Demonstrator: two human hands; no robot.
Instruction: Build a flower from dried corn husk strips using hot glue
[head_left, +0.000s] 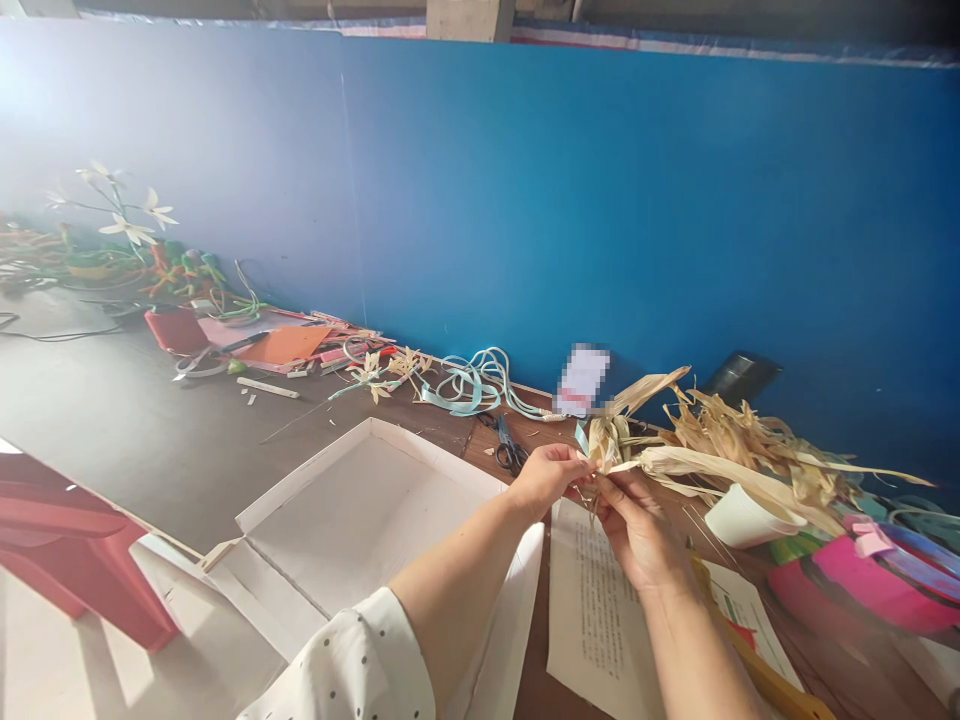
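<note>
Both my hands meet over the table's right side. My left hand (546, 478) pinches the base of a small bundle of dried corn husk strips (611, 437) with a bit of pale blue ribbon in it. My right hand (637, 525) is closed on the same bundle from below, its fingers pressed to the stem end. Long husk leaves fan out up and to the right from the bundle. Black scissors (510, 447) lie on the table just left of my left hand.
An open flat white cardboard box (352, 520) lies at centre, printed paper sheets (592, 610) beneath my hands. A heap of dried husks (757, 440), a white cup (739, 517) and pink containers (862, 580) sit right. Blue ribbon coils (472, 385), finished husk flowers (127, 215) and a blue wall (600, 200) stand behind.
</note>
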